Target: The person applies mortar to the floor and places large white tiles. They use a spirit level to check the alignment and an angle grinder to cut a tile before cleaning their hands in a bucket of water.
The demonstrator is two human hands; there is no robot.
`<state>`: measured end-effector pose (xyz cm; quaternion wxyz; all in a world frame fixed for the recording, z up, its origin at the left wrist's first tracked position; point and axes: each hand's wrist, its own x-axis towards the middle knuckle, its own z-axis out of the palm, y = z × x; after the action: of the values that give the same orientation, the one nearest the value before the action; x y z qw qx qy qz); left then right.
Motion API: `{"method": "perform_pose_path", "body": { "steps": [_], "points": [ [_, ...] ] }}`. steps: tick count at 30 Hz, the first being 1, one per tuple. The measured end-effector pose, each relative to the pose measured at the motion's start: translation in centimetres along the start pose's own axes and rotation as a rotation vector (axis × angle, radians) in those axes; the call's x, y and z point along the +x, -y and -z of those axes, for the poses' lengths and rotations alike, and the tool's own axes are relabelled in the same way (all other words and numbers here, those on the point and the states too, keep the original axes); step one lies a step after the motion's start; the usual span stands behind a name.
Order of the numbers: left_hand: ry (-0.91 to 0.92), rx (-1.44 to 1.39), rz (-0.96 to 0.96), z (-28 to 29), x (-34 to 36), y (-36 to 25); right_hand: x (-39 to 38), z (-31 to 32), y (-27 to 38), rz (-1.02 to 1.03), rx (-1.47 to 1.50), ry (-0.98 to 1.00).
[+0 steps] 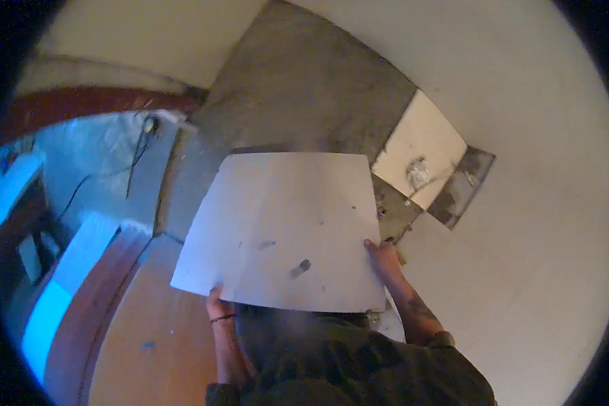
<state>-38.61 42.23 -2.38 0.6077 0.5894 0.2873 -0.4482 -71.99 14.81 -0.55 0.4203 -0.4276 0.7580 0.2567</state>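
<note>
I hold a large white square panel (pixel 284 203), with a few dark smudges on its face, out in front of my body. My left hand (pixel 216 306) is closed on its lower edge near the left corner, the thumb showing at the rim. My right hand (pixel 384 260) grips its right edge toward the lower part, thumb on top. The panel hides what lies directly beneath it.
A doorway with a reddish frame (pixel 88 99) opens at left onto a blue-lit floor with a cable (pixel 84 179). A wooden door (pixel 142 325) stands lower left. A cream board (pixel 419 128) with crumpled debris and a dark piece (pixel 460 196) lie by the white wall (pixel 521 257).
</note>
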Motion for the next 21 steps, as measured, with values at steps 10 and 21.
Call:
{"method": "perform_pose_path", "body": {
  "steps": [10, 21],
  "points": [
    [-0.253, -0.053, -0.062, 5.3, -0.7, -10.8, 1.5, -11.0, 3.3, 0.120, 0.098, 0.112],
    [-0.088, -0.136, -0.141, 12.4, 2.4, -13.3, -0.1, -17.4, 8.3, 0.237, 0.302, 0.039]
  ]
}}
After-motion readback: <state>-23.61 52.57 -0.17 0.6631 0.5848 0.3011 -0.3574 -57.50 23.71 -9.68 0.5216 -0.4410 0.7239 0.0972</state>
